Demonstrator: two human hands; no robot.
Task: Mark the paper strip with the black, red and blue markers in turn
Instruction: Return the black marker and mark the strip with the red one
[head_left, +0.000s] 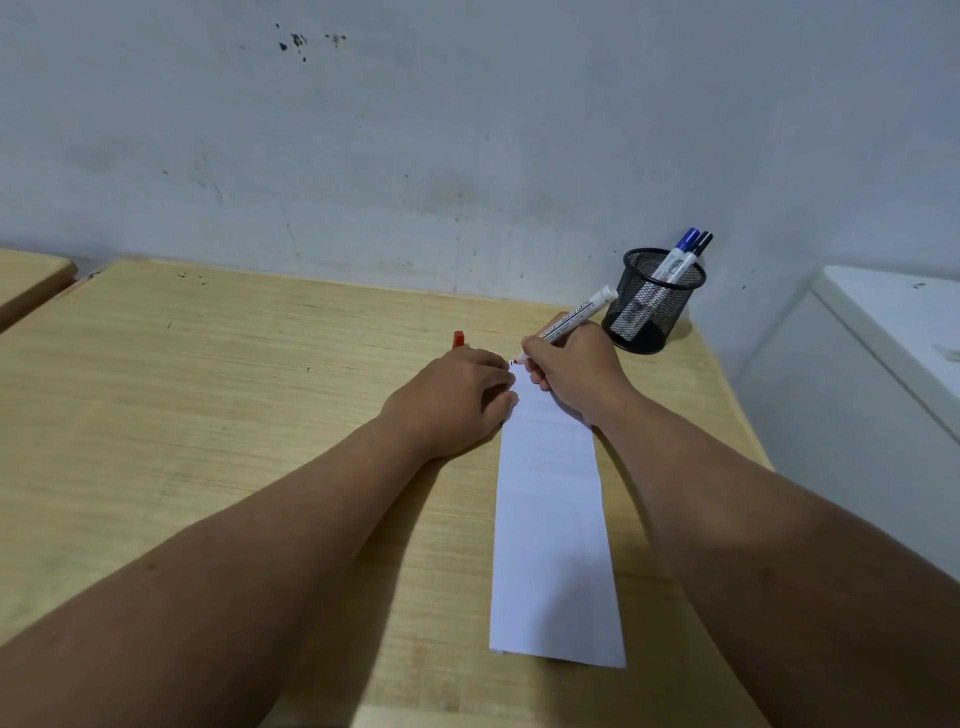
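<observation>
A long white paper strip (553, 525) lies on the wooden desk (208, 415), running from the near edge toward the far right. My right hand (576, 371) grips the uncapped red marker (574, 317), whose red tip touches the strip's far end. My left hand (457, 400) rests beside that far end with its fingers curled around the red cap (458, 339), which sticks out beyond the knuckles. The blue marker (678, 254) and the black marker (697, 248) stand capped in a black mesh pen holder (649, 306) at the far right of the desk.
A stained white wall runs along the back of the desk. A white cabinet (883, 364) stands to the right of the desk. Part of a second wooden desk (26, 280) shows at the far left.
</observation>
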